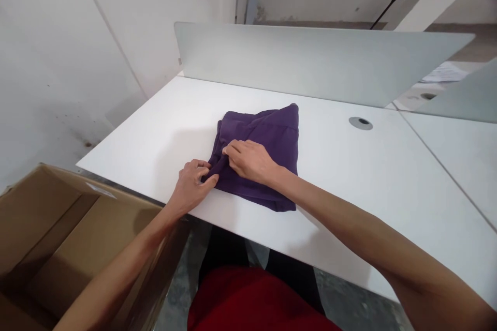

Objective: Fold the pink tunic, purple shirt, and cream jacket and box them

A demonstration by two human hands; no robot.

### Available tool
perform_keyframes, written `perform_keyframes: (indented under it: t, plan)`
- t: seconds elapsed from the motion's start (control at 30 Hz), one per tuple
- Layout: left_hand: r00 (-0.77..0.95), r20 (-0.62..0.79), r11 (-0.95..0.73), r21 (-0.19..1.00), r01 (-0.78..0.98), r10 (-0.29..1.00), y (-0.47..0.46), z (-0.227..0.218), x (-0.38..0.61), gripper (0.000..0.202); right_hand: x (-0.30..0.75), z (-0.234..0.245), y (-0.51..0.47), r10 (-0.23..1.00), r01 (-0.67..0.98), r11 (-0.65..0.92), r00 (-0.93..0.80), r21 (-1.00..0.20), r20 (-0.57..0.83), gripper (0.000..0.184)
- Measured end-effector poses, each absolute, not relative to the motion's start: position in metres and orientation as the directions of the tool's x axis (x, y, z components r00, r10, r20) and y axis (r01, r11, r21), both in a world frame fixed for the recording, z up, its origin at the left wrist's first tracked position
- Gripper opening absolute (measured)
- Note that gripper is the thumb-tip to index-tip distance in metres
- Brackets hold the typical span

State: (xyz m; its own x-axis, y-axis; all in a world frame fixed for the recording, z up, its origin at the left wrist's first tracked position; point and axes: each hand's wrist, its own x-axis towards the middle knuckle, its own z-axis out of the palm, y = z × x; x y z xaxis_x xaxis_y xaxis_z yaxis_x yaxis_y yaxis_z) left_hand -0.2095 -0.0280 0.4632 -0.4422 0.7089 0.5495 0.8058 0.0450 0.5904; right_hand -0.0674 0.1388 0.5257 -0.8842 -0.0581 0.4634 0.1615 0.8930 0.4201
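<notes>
Left to right, all placed off the purple garment (pixel 267 129):

- Open cardboard box (pixel 58 238) sat well left of the garment and lower than it, off the worktop (pixel 349 181) edge, flaps up.
- Left hand (pixel 192 183) was at the garment's near-left corner, closed in a pinch: thumb under, fingers curled over the fabric edge.
- The garment lay folded into a rough rectangle, flat on the worktop near the front edge. A ridge of loose fabric ran along its left side.
- Right hand (pixel 250 160) rested on top of the garment, just right of the left hand. Palm was down and the fingertips were bent onto that same ridge. Couldn't tell if it was pinching or just pressing.
- Cable grommet (pixel 361 123) was to the garment's right, well apart from it. Divider screen (pixel 310 62) stood behind the garment.

My read on doing this step well:
- The work was tidying that left edge.
- Right palm should pin the stack so the layers don't slide.
- Left pinch should draw the corner taut and in line with the near edge, with a low pull rather than a lift.
- Main risk is dragging the whole pile toward the worktop edge.
</notes>
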Motion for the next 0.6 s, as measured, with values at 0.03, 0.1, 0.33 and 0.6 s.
perform_keyframes:
  t: [0.03, 0.1, 0.33, 0.6]
  plan:
    - [-0.443, 0.545, 0.053, 0.587, 0.808, 0.712, -0.03, 0.465, -0.209, 0.029, -0.06, 0.527, 0.142, -0.054, 0.17, 0.905, -0.864, 0.391, 0.5, 0.033]
    - [-0.446, 0.549, 0.069, 0.573, 0.816, 0.707, -0.03, 0.472, -0.207, 0.03, -0.041, 0.529, 0.154, 0.014, 0.244, 0.924, -0.792, 0.295, 0.611, 0.031]
    - [-0.437, 0.59, 0.142, 0.478, 0.867, 0.679, -0.006, 0.488, -0.2, 0.028, 0.021, 0.525, 0.21, 0.566, 0.685, 0.719, -0.478, -0.118, 0.672, 0.043]
    - [-0.484, 0.499, 0.25, 0.464, 0.85, 0.719, -0.01, 0.483, -0.209, 0.028, 0.031, 0.508, 0.209, 0.781, 0.765, 0.593, -0.471, -0.251, 0.41, 0.056]
